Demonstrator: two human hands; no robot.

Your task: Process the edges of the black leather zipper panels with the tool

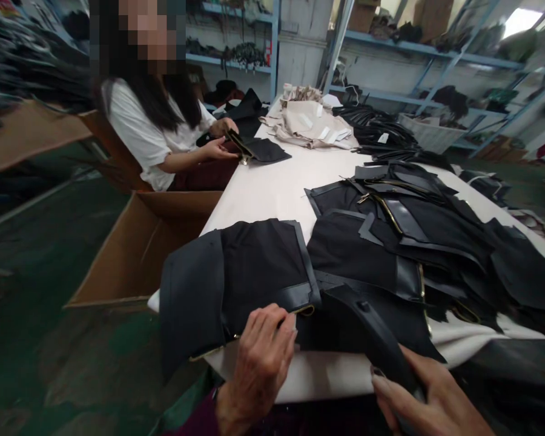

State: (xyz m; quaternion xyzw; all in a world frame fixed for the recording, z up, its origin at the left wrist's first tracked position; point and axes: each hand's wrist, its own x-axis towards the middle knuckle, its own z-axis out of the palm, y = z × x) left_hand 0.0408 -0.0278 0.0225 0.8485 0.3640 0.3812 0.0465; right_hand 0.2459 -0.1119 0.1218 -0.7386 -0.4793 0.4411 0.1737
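My left hand [261, 357] is closed at the near edge of a black fabric panel [263, 257], beside its gold-toothed zipper [306, 310]. Smooth black trim borders this panel, and a wide flap hangs past the table's left edge. My fingertips are partly hidden. In my right hand [429, 393], thumb and fingers close round a long, curved, black strap-like piece [384, 330], whose far end rests over more black panels. A pile of similar zippered black panels [418, 224] lies to the right.
A co-worker in a white top [149, 127] sits across on the left, holding a black zippered piece [266, 150]. An open cardboard box [127, 248] stands beside the white table [263, 194]. Beige pieces [309, 121] and black strips [379, 130] lie farther back, before blue shelves [390, 42].
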